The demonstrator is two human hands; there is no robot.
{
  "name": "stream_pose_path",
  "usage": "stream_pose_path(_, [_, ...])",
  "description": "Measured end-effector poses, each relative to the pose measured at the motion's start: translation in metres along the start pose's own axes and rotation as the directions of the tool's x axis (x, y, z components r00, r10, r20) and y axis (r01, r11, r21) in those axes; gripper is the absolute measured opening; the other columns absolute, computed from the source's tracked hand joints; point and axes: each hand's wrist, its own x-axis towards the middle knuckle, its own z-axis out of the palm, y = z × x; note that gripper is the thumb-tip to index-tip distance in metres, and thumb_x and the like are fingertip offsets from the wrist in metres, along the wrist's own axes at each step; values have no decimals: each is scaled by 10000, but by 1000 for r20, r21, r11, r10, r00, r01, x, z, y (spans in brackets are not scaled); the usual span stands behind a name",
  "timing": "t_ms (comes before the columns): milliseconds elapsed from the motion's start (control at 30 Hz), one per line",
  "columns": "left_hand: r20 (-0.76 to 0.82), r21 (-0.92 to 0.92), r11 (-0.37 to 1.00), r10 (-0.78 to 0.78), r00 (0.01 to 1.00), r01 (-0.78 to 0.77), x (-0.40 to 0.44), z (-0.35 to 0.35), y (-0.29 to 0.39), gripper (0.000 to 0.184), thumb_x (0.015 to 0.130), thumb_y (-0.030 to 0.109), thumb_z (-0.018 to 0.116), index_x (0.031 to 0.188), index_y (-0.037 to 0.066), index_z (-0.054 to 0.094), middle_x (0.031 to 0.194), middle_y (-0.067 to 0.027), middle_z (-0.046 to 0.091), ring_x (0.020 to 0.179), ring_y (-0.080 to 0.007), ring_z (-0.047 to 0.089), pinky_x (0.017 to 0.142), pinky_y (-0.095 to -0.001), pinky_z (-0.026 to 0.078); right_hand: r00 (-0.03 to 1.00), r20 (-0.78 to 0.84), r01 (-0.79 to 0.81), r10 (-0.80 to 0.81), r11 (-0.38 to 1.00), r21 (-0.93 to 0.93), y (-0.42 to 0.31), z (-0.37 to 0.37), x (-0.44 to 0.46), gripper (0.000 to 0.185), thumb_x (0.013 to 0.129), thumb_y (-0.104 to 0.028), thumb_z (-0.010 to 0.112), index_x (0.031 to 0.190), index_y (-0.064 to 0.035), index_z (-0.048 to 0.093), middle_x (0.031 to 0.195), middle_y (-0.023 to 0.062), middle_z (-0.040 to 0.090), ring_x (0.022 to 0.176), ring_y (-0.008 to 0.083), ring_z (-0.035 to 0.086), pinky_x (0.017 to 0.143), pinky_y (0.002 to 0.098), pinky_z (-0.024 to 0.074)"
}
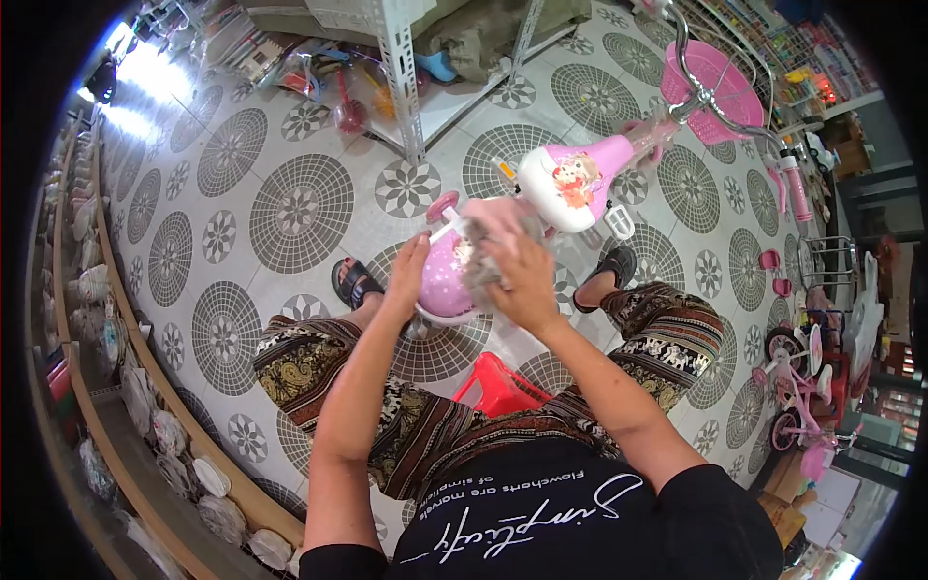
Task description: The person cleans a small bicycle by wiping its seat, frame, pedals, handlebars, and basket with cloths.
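Head view: the right hand (527,282) clutches a bunched cloth (478,266) against the polka-dotted rear seat (445,287), just behind the bicycle saddle (578,186); the left hand (410,275) lies at the seat's edge, grip unclear. Firm bracing there and even pressure should suit that curve.

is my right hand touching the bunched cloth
Touching: the head view shows the right hand laid over the bunched cloth, with no gap between its fingers and the folds.
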Motion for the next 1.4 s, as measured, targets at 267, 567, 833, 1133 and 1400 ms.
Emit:
stream_pose_path(267, [-46,-262,954,-161,986,144,11,23,-9,542,982,383,481,1385,26,418,1288,-146,528,1130,-237,537,936,-368,457,507,323,-233,799,-233,944,77,-13,-17,330,968,-304,493,1225,-110,560,1230,49,588,1145,253,551,1014,444,423])
stream_pose_path(567, [-40,-353,908,-255,966,225,-12,112,-55,491,1009,337,434,1406,60,353,1317,-148,471,1181,-250,498,982,-381,432,481,333,-230,811,-250,940,113,-48,-33,348,988,-359,454,1194,-113,588,1094,33,657,997,196,628,886,373,514])
stream_pose_path(833, [-22,-191,919,-354,935,344,-109,242,-95,585,1008,285,385,1498,89,131,1472,-221,308,1299,-327,397,1094,-389,304,360,324,-383,875,-178,906,132,-134,-111,386,1006,-370,405,1234,-103,564,1154,76,636,1023,246,631,902,443,534])
stream_pose_path(1133, [203,285,938,-258,945,196,-114,199,-103,589,998,344,426,1493,146,174,1449,-190,339,1253,-335,447,1002,-456,389,283,-24,-589,959,193,785,106,-142,-165,328,992,-227,488,1273,-61,465,1128,94,594,991,182,609,855,340,527])
stream_pose_path(1400, [700,-302,727,-270,661,617,-100,212,59,635,905,515,591,1348,82,448,1149,-87,597,1043,-219,600,906,-364,500,883,38,-466,468,864,188,-21,-136,-101,681,843,-316,655,1403,-45,378,1385,217,374,1314,331,358,1081,450,323])
